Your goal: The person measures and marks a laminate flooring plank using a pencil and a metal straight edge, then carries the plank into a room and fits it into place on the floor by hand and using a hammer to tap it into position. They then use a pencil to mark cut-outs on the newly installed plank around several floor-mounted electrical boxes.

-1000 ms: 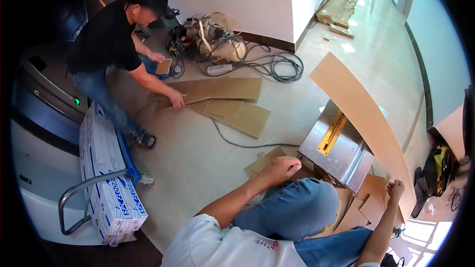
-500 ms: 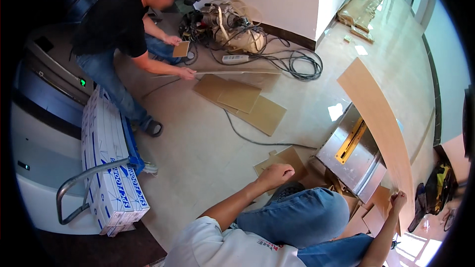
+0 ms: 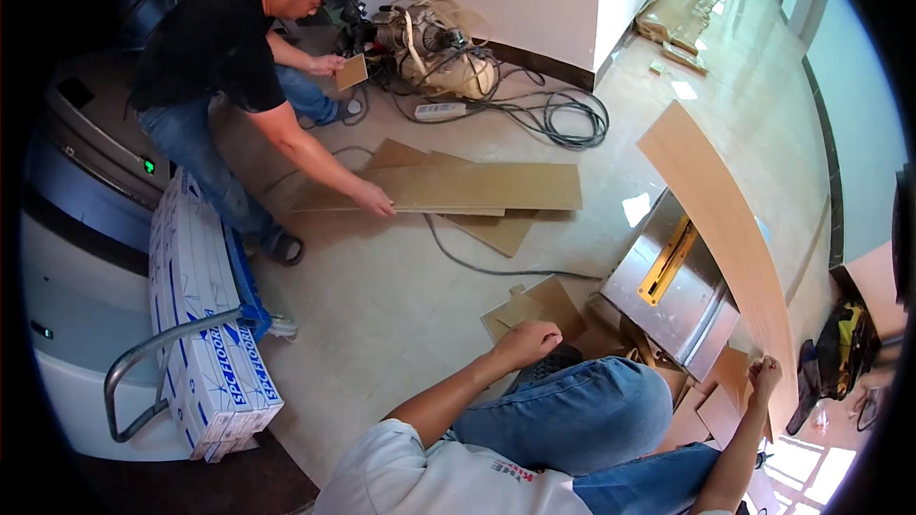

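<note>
My left hand [image 3: 530, 341] is closed above my bent knee, near some square offcuts [image 3: 558, 300] on the floor; what its fingers hold, if anything, is hidden. My right hand [image 3: 763, 377] is closed against the lower part of a long light-wood plank [image 3: 711, 191]; I cannot tell whether it grips the plank. The plank runs along the right side of a metal table saw [image 3: 630, 277] with a yellow insert [image 3: 668, 262]. More board pieces [image 3: 687, 415] lie beside and under the saw.
A person [image 3: 215, 48] bends over overlapping boards [image 3: 515, 186], holding a small square piece [image 3: 350, 73]. Behind are a compressor [image 3: 429, 57] and coiled cable [image 3: 572, 119]. Long boxes [image 3: 205, 353] lie on a trolley at left. Bags [image 3: 840, 353] sit at right, wrapped boards [image 3: 677, 14] along the corridor.
The other person raised a board edge-on half a second ago; it now lies flatter, lower and further right across the pile, that person's hand on it. My hands have barely moved.
</note>
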`<control>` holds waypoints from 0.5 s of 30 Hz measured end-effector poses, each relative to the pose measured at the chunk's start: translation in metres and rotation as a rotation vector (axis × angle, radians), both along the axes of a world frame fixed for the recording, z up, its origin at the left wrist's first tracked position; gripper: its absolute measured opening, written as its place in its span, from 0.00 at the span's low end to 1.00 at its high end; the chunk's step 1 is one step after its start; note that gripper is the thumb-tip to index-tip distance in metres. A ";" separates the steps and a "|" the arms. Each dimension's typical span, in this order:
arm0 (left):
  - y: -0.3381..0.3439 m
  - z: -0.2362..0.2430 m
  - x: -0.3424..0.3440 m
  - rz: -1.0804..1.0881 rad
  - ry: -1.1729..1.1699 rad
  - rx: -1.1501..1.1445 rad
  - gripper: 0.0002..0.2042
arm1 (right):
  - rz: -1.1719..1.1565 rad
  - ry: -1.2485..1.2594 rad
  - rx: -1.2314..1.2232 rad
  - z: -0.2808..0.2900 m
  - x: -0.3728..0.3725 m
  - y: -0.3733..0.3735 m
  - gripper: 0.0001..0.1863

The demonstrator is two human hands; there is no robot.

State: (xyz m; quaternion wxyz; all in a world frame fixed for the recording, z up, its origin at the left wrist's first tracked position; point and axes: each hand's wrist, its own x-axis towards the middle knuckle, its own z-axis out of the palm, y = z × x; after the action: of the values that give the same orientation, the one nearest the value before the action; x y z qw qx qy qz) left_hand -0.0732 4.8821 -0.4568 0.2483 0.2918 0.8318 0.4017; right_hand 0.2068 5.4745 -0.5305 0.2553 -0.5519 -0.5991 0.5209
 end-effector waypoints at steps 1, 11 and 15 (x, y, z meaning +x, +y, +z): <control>0.000 -0.002 0.001 -0.002 0.005 0.006 0.13 | -0.002 -0.031 0.026 0.000 -0.001 0.000 0.05; -0.001 -0.003 0.008 0.001 -0.071 -0.063 0.12 | 0.044 -0.003 0.030 -0.008 0.002 0.001 0.05; -0.001 -0.005 0.008 -0.040 -0.094 -0.082 0.12 | 0.038 0.078 0.006 -0.022 0.012 0.012 0.05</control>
State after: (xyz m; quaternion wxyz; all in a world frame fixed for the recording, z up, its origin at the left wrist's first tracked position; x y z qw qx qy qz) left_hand -0.0656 4.8806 -0.4620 0.3067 0.2787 0.8290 0.3755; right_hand 0.2186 5.4866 -0.5528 0.2701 -0.5188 -0.6008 0.5449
